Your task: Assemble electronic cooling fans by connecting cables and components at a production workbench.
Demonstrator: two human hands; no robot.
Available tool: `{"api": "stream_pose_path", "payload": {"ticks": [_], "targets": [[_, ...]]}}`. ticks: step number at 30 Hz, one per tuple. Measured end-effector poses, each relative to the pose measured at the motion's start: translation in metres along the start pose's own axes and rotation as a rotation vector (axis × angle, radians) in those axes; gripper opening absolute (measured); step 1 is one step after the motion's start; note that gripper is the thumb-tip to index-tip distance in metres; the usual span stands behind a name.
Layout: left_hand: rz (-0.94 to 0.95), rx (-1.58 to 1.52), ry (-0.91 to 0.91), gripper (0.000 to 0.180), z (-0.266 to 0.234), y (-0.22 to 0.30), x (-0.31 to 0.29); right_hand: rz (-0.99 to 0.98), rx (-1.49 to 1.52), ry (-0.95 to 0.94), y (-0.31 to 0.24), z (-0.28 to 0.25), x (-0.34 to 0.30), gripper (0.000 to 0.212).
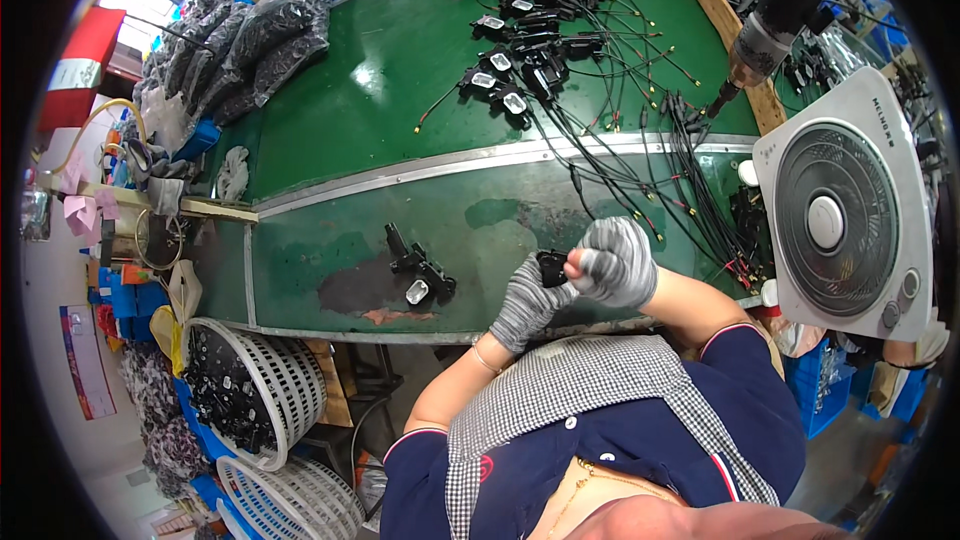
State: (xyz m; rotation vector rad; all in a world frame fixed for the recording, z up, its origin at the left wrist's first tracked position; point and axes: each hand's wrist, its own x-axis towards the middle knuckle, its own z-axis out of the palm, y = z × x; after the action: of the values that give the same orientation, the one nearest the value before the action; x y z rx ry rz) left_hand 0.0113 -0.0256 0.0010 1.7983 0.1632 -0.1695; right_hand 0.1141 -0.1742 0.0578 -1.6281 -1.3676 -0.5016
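Note:
My left hand (530, 302), in a grey striped glove, is closed round a small black plastic part (551, 267). Against the same part, my right hand (616, 262) is curled shut, with bare fingertips showing past its glove. What its fingers pinch is hidden. A black cable (577, 185) runs down to the top of the right hand. To the left on the green bench lie black plastic assemblies (420, 270), one with a clear, pale window.
Many black assemblies with cables (530, 50) cover the far bench. A power screwdriver (760, 45) hangs at the right, above a cable bundle (705, 205). A grey box fan (840, 210) stands at right. Bagged parts (285, 40) sit far left; a white basket (305, 380) stands below the bench.

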Motion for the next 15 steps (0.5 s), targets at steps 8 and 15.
{"api": "stream_pose_path", "payload": {"ticks": [8, 15], "targets": [[0.392, -0.079, -0.237, 0.046, -0.003, 0.018, -0.007, 1.533, 1.439, 0.283, 0.02, 0.025, -0.014, 0.021], [0.023, -0.397, 0.013, 0.049, -0.015, -0.002, 0.051, 1.315, 1.288, 1.046, 0.103, -0.025, -0.034, 0.014]]}}
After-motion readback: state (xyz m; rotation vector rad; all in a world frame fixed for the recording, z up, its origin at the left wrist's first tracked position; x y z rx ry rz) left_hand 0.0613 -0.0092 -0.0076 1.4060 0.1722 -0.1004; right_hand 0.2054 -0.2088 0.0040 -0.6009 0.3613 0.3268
